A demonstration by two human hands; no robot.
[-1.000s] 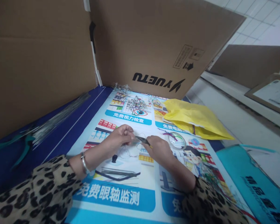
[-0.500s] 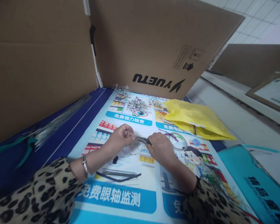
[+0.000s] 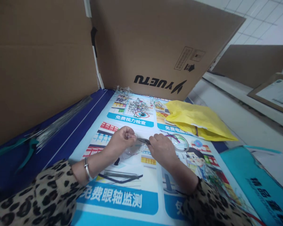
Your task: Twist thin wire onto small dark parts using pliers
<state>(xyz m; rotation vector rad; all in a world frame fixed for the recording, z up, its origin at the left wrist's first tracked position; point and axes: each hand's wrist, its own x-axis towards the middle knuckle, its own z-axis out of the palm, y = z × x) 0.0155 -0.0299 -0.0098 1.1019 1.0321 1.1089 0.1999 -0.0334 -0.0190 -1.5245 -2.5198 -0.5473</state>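
Pliers: over the past second, the right hand closes farther over them, hiding the yellow part of the handle; their nose meets the left fingertips.
Left hand: grip narrow, thumb and finger pinching what looks like a fine wire, whose loose loops hang just below.
Right hand: grip wrapped around the pliers; whether their nose is fully closed, the view cannot tell.
Wirework: best done, by judgement, with the pinch close to the plier tips, the tool steady and turns small; hard squeezing could nick or kink the strand, and loose loops could snag.
Worktop: wire bundle and green-handled tool lie left; round coil and yellow bag lie right.
Cardboard: "YUETU" printed upside down, beside an arrow mark and small print too fine to read.
Printed sheet: panels read 免费视力检查 (free vision check) and 免费眼轴监测 (free eye-axis monitoring); another, beginning 免费电, is partly covered.
Turquoise packet: 精品 ("fine goods") is legible; the rest is unclear.
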